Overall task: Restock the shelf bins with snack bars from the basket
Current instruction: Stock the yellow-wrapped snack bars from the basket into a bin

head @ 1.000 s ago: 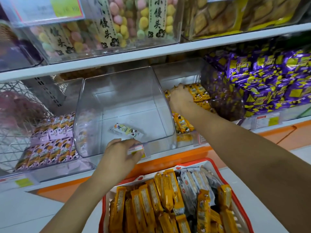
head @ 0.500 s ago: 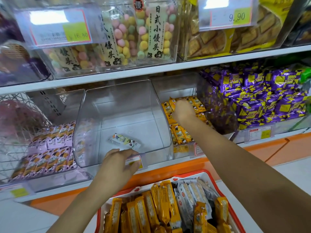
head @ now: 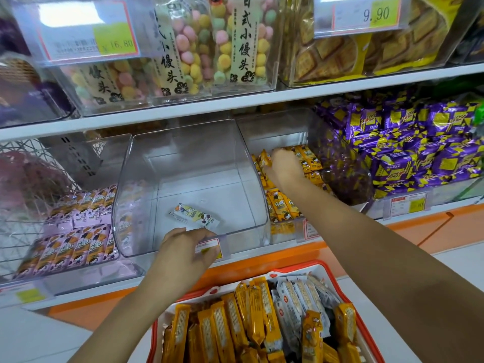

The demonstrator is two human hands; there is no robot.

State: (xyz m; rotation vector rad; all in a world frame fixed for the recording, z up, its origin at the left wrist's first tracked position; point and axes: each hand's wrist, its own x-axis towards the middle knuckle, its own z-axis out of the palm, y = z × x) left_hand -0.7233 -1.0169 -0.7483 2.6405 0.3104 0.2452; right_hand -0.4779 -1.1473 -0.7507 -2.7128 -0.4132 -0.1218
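Plastic, clear: middle bin (head: 146, 179) on the lower shelf, holding one white snack bar (head: 195, 214) that lies flat and slightly askew near its front. Left hand (head: 183, 255) at the front lip of that bin, fingers (head: 207, 238) curled over the edge and gripping it just beside the small price label (head: 209, 248). Right bin (head: 275, 127), also clear, touching the middle bin's right wall and partly filled with yellow snack bars (head: 282, 205) in stacked rows. Right hand (head: 284, 166) reaches into it from above, fingers bent down onto the top row and touching a tilted yellow bar; whether they grip it cannot be told. Left bin (head: 123, 268) holds pink-wrapped bars (head: 78, 231) in two rows. Basket (head: 324, 268), white with a red rim, sits below the shelf edge between the forearms, packed with upright yellow bars (head: 217, 326) on the left and white bars (head: 293, 305) on the right of centre. Purple and yellow packets (head: 419, 148) are heaped to the right of the right bin. On the upper shelf (head: 235, 103) stand bags of pastel balls (head: 199, 48) and packs of crackers (head: 340, 53), with price tags reading 16.80 (head: 86, 30) and 9.90 (head: 361, 14).
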